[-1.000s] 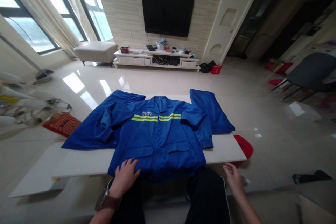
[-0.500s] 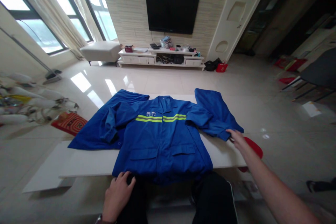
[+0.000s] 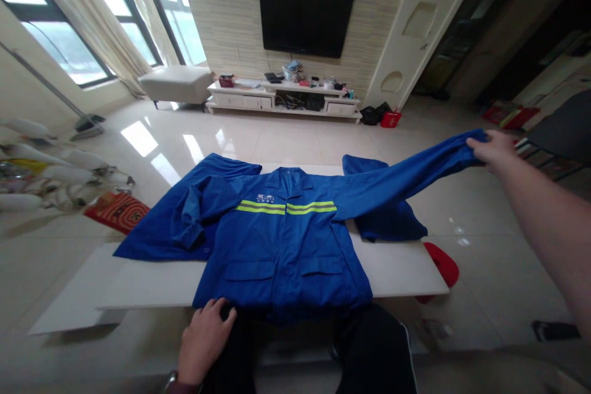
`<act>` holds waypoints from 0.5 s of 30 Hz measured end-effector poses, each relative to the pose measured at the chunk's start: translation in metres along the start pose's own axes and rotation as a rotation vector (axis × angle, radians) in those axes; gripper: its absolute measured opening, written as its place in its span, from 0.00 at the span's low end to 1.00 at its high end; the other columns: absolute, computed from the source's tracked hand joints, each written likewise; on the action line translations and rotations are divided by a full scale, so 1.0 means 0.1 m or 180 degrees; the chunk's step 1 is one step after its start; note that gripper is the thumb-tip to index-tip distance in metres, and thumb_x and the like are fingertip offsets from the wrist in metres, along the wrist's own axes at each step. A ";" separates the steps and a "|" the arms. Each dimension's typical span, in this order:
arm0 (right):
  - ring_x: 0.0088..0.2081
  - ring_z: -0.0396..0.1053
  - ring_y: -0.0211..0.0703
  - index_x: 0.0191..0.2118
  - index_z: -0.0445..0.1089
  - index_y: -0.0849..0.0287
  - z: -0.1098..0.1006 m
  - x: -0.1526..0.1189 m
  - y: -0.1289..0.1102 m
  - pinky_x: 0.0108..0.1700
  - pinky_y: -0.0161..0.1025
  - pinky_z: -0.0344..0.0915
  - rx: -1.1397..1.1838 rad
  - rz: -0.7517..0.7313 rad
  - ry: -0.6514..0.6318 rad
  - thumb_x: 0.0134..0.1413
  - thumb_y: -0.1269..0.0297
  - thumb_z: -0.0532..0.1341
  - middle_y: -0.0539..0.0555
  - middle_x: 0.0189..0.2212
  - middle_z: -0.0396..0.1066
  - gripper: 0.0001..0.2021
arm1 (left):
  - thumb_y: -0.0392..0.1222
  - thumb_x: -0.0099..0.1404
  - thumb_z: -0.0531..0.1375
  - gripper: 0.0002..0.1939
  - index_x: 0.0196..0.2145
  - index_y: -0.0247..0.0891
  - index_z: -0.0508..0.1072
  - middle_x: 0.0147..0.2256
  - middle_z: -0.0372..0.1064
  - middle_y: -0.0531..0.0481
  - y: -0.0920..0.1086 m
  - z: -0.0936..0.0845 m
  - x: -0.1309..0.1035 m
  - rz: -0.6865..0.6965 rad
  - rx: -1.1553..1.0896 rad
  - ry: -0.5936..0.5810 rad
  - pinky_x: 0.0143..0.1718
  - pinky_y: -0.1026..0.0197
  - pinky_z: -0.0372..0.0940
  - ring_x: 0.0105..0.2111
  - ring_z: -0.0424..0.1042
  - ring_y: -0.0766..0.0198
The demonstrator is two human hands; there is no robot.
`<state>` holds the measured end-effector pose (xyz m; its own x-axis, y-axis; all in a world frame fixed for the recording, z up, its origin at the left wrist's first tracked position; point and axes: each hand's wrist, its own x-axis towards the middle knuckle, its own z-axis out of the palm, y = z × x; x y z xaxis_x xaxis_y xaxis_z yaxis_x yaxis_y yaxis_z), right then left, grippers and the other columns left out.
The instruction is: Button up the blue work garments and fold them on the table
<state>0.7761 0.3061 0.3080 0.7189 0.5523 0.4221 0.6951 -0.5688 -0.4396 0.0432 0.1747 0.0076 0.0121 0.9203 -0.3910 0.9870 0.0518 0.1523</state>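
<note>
Upon a long white flat-topped table (image 3: 401,277), a blue cloth work jacket (image 3: 300,234) with yellow-grey chest bands lies front up. It should handle light, soft and floppy, best taken by cuff or hem. The orange-red patterned bag (image 3: 117,212) and the jacket's 2 flapped pockets (image 3: 249,270) hide any contents. The right hand (image 3: 496,151) grips 1 cuff, sleeve outstretched; the left hand (image 3: 205,338) bends at the hem, pinching or not I cannot tell.

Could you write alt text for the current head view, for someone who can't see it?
A person's right hand holds out one sleeve of a blue jacket spread on a white table; the left hand is at the jacket's lower edge. Yellow-green stripes cross the chest, and a wall-mounted television is beyond.
</note>
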 end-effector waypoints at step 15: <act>0.64 0.65 0.51 0.69 0.58 0.62 0.98 -2.17 -3.57 0.63 0.55 0.56 0.1780 -0.3842 -0.2985 0.73 0.46 0.46 0.52 0.64 0.65 0.31 | 0.53 0.72 0.49 0.26 0.58 0.38 0.74 0.59 0.70 0.38 -0.04 0.01 -0.01 -0.0054 -0.0030 0.0087 0.56 0.48 0.66 0.55 0.71 0.46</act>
<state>0.3716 0.4494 0.2959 -0.6120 0.7642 0.2036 0.5841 0.6103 -0.5351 0.0397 0.1733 0.0060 -0.0093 0.9295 -0.3687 0.9855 0.0711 0.1543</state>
